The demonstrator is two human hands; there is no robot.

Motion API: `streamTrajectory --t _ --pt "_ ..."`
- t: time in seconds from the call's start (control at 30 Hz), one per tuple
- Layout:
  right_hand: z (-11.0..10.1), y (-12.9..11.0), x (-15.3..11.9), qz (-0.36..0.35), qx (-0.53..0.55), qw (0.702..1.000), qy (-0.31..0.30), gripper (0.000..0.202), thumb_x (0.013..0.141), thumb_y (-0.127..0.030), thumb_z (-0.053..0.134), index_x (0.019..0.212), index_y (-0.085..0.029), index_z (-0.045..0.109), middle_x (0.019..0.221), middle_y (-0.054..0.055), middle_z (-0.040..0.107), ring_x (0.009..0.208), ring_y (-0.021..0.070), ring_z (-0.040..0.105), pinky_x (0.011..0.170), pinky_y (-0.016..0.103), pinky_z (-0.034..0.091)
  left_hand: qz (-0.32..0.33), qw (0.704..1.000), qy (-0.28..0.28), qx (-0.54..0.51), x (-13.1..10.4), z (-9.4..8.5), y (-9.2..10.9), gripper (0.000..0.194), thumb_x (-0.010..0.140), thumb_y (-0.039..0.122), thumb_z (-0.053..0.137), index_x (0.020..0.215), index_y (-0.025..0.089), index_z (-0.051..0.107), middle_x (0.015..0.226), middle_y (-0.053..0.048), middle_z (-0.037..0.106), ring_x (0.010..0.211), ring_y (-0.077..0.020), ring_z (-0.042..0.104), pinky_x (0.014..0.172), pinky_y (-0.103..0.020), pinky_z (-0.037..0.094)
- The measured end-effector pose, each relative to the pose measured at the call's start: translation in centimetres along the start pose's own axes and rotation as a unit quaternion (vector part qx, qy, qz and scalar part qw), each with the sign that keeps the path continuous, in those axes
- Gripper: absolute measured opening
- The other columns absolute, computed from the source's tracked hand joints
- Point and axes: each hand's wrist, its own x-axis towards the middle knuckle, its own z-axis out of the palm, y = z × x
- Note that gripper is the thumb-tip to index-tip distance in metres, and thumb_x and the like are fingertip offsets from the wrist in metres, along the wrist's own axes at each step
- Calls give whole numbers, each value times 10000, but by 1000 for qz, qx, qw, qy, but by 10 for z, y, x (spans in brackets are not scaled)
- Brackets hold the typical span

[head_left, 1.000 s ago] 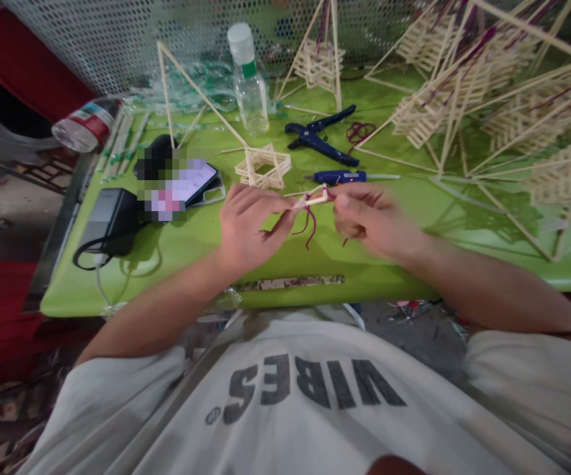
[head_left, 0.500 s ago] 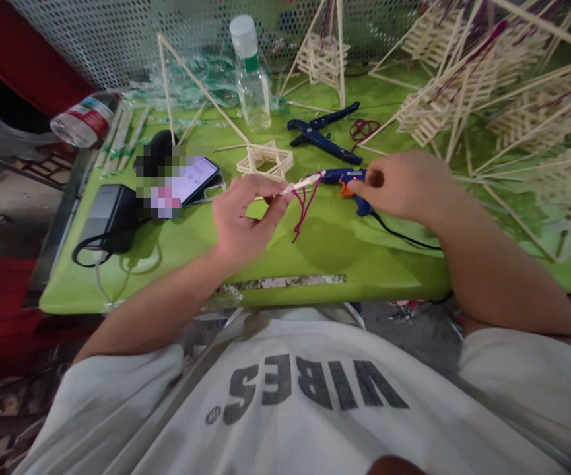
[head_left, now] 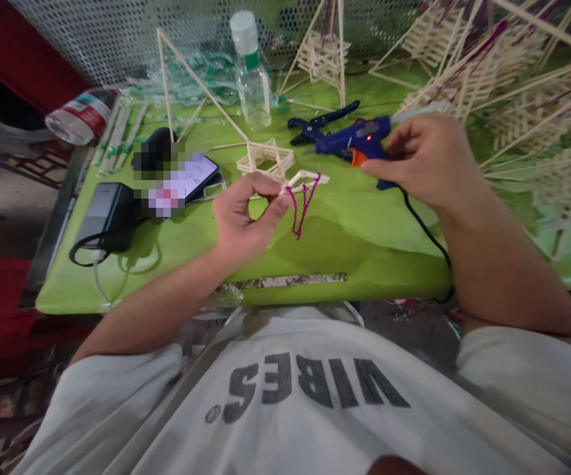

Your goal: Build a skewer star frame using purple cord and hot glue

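Between thumb and forefinger, my left hand (head_left: 248,214) pinches a small frame of pale wooden sticks (head_left: 309,180). Purple string (head_left: 305,210) is tied to the frame and dangles below it. My right hand (head_left: 426,158) is closed around the back of a blue glue gun (head_left: 359,140) with an orange trigger and a lit red light. The gun's nozzle points left, above and apart from the stick frame. Just behind my left hand lies a star-shaped stack of sticks (head_left: 265,160). Blue cutting pliers (head_left: 322,123) rest behind the gun, partly covered by it.
Several stick structures (head_left: 468,86) crowd the right and back. A clear bottle (head_left: 253,79) stands upright at the back. On the left are a phone (head_left: 199,175), a power bank (head_left: 109,214), a tipped plastic bottle (head_left: 80,119) and wrapped sticks (head_left: 119,138). A flat strip (head_left: 290,282) lies along the front edge.
My right hand has raised the glue gun up and to the right, away from the stick frame. The frame in my left hand has turned slightly, and its sticks now show apart.
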Motion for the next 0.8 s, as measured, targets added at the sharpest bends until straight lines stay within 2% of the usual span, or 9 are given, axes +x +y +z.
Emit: streamTrajectory --t 0.07,0.17,0.3,0.37,0.43,0.5,0.6,0.7,0.8 --pt "-4 -6 1 43 113 992 27 354 699 -132 1060 873 -168 753 726 17 705 658 117 557 583 334 380 -17 1000 5 4 0 0 1 255 994 492 909 970 269 788 865 -9 779 800 -155 718 730 -341 579" --pt "-5 -17 -1 92 215 972 -20 231 806 -225 986 923 -136 808 673 1 673 567 101 534 516 318 355 -48 999 13 -12 1 1 0 295 975 531 923 951 264 801 874 -14 796 796 -146 723 732 -324 598" --pt "5 -34 -16 123 311 941 -56 269 810 -280 968 961 -184 768 827 9 709 763 160 745 677 339 555 -112 992 23 -54 5 2 -2 399 944 608 932 883 242 785 804 -6 764 688 -112 667 640 -276 563" --pt "11 -41 -25 101 344 931 -74 303 774 -295 967 956 -213 739 875 14 735 699 154 713 597 343 476 -140 988 25 -58 7 2 -3 465 904 654 949 850 230 766 772 -4 737 648 -104 630 596 -266 536" --pt "15 -45 -34 91 374 915 -120 260 812 -292 936 935 -237 713 763 -16 663 557 113 553 518 339 303 -148 987 26 -61 9 2 -3 493 864 664 978 837 224 758 765 -3 726 633 -100 613 574 -260 520" --pt "17 -47 -41 86 381 911 -129 210 858 -296 912 975 -242 746 642 -48 525 505 102 398 514 349 211 -151 986 33 -66 9 1 -4 483 844 642 1002 842 222 763 764 2 721 625 -93 606 565 -251 511" --pt "20 -46 -47 60 357 926 -106 181 892 -338 902 989 -210 817 581 -58 401 521 111 326 523 360 219 -157 983 46 -78 9 1 -6 442 829 594 1030 853 225 789 760 9 725 615 -82 602 555 -237 492" --pt "22 -41 -51 38 339 933 -117 244 927 -438 900 924 -204 833 602 -25 454 546 131 398 532 370 277 -161 982 47 -84 9 0 -10 434 841 606 1018 844 229 804 748 9 727 608 -81 597 550 -244 474" --pt "25 -37 -54 6 321 941 -105 336 925 -540 923 959 -212 858 703 35 605 614 168 534 531 374 336 -167 983 34 -69 9 -2 -11 449 877 643 977 851 229 804 742 6 717 606 -89 591 548 -266 459"
